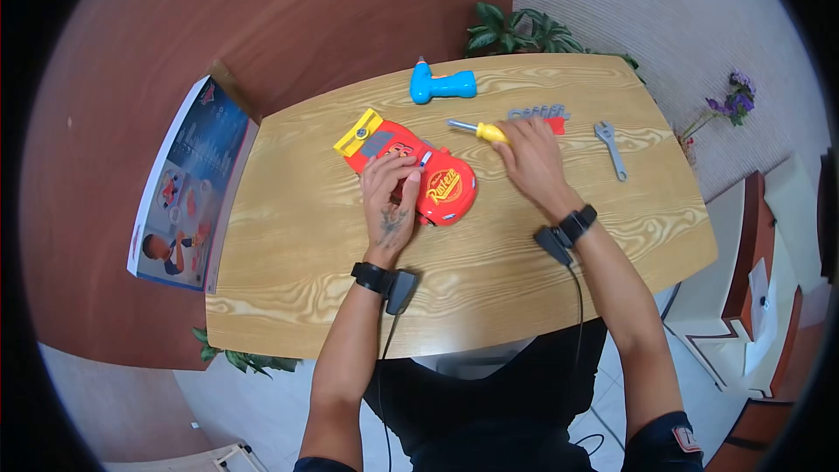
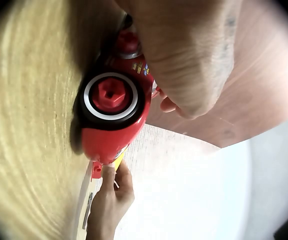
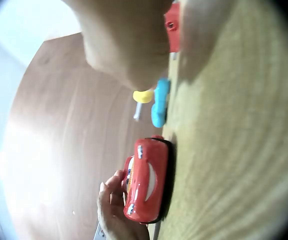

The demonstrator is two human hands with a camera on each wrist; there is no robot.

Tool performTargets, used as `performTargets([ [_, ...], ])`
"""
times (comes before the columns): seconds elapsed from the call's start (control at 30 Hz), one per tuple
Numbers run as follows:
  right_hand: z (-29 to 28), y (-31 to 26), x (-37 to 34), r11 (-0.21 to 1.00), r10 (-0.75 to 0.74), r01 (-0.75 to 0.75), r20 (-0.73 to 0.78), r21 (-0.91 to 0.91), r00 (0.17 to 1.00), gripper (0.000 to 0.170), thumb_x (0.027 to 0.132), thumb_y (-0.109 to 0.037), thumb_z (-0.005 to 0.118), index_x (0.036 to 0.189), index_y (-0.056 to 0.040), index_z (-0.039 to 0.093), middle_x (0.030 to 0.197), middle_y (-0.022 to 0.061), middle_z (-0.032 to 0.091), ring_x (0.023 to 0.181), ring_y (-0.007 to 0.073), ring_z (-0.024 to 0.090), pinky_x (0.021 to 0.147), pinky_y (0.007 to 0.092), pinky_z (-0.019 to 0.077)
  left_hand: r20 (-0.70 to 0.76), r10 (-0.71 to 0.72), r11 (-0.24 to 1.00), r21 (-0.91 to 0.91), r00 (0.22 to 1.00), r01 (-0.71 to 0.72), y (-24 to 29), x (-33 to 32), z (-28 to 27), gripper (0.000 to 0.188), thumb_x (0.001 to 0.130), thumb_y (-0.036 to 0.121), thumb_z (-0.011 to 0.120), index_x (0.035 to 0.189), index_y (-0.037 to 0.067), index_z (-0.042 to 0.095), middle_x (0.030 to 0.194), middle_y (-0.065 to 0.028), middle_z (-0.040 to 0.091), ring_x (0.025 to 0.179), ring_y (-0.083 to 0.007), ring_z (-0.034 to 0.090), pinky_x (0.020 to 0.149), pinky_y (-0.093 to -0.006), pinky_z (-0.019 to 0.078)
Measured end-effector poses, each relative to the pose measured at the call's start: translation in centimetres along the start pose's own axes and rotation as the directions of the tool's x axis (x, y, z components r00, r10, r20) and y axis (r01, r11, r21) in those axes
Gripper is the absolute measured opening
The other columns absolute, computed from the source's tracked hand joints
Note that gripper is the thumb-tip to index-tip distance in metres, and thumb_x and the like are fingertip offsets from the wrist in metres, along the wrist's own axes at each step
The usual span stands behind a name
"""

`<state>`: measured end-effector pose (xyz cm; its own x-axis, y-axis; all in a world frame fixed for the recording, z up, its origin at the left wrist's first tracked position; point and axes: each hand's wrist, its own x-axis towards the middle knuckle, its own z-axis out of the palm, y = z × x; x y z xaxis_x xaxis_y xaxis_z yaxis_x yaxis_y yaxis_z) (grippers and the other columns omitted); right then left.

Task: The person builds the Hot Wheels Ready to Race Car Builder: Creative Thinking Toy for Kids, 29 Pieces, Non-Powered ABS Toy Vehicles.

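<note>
A red toy car (image 1: pixel 446 188) with a yellow piece at its far left end stands on the wooden table. My left hand (image 1: pixel 391 201) holds it over the roof, fingers and thumb curved onto its top. In the left wrist view, a black wheel (image 2: pixel 111 97) with a white ring and red hub shows on the car's side. My right hand (image 1: pixel 533 162) grips the yellow handle of a toy screwdriver (image 1: pixel 491 132). Its grey shaft points left, above the table and toward the car. The right wrist view shows the car's smiling front (image 3: pixel 146 182).
A blue toy drill (image 1: pixel 446 86) lies at the table's back. Behind my right hand is a row of grey toy wrenches (image 1: pixel 537 111) with a red part. A grey adjustable wrench (image 1: pixel 612 149) lies farther right. An upright printed box (image 1: pixel 188 192) stands along the left edge.
</note>
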<state>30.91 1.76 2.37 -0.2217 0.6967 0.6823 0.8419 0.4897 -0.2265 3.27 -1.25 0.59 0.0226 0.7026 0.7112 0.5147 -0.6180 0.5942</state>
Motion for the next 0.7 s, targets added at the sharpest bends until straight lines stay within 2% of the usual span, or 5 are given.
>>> performTargets([
  [0.37, 7.7, 2.0, 6.2, 0.990, -0.073, 0.093, 0.180, -0.103, 0.981, 0.029, 0.093, -0.018, 0.076, 0.118, -0.0050, 0.073, 0.112, 0.0126, 0.072, 0.111, 0.0341, 0.062, 0.098, 0.0469, 0.0508, -0.013, 0.028, 0.999, 0.021, 1.000, -0.027, 0.1, 0.2, 0.0, 0.008, 0.098, 0.009, 0.074, 0.102, 0.006, 0.080, 0.115, -0.0077, 0.079, 0.127, -0.0297, 0.064, 0.121, -0.0526, 0.0363],
  [0.47, 6.8, 1.0, 4.6, 0.990, -0.106, 0.101, -0.052, -0.096, 0.993, 0.028, 0.096, -0.015, 0.074, 0.122, -0.0053, 0.073, 0.116, 0.0131, 0.073, 0.113, 0.0342, 0.063, 0.100, 0.0459, 0.0510, -0.013, 0.033, 0.999, 0.015, 0.999, -0.033, 0.0, 0.2, -0.1, 0.008, 0.097, 0.009, 0.074, 0.102, 0.006, 0.080, 0.115, -0.0078, 0.079, 0.127, -0.0297, 0.064, 0.122, -0.0525, 0.0357],
  [0.57, 4.8, -0.8, 1.5, 0.869, 0.282, -0.317, 0.146, 0.378, 0.948, 0.031, 0.105, -0.022, 0.068, 0.129, -0.0021, 0.070, 0.119, 0.0177, 0.073, 0.111, 0.0340, 0.067, 0.098, 0.0427, 0.0528, -0.052, 0.010, 1.000, -0.014, 0.999, -0.010, -0.2, 0.3, -0.4, 0.010, 0.100, 0.010, 0.072, 0.102, 0.005, 0.080, 0.115, -0.0100, 0.079, 0.129, -0.0298, 0.064, 0.121, -0.0515, 0.0378],
  [0.67, 3.1, -3.1, -1.2, 0.495, 0.372, -0.580, 0.445, 0.648, 0.815, 0.036, 0.107, -0.028, 0.068, 0.133, -0.0028, 0.069, 0.119, 0.0172, 0.073, 0.107, 0.0295, 0.070, 0.092, 0.0400, 0.0556, -0.089, -0.017, 1.000, -0.001, 0.996, 0.017, -0.5, 0.2, -0.4, 0.013, 0.102, 0.011, 0.069, 0.107, 0.003, 0.079, 0.122, -0.0141, 0.077, 0.132, -0.0310, 0.063, 0.120, -0.0493, 0.0403],
  [0.7, 1.9, -4.0, -1.6, 0.520, 0.346, -0.601, 0.493, 0.607, 0.798, 0.040, 0.108, -0.030, 0.067, 0.136, -0.0018, 0.067, 0.121, 0.0172, 0.073, 0.108, 0.0260, 0.071, 0.090, 0.0382, 0.0574, -0.103, -0.059, 0.998, -0.021, 0.993, 0.058, -0.5, 0.3, -0.3, 0.013, 0.102, 0.011, 0.069, 0.109, 0.004, 0.078, 0.125, -0.0141, 0.075, 0.134, -0.0317, 0.061, 0.121, -0.0497, 0.0382],
])
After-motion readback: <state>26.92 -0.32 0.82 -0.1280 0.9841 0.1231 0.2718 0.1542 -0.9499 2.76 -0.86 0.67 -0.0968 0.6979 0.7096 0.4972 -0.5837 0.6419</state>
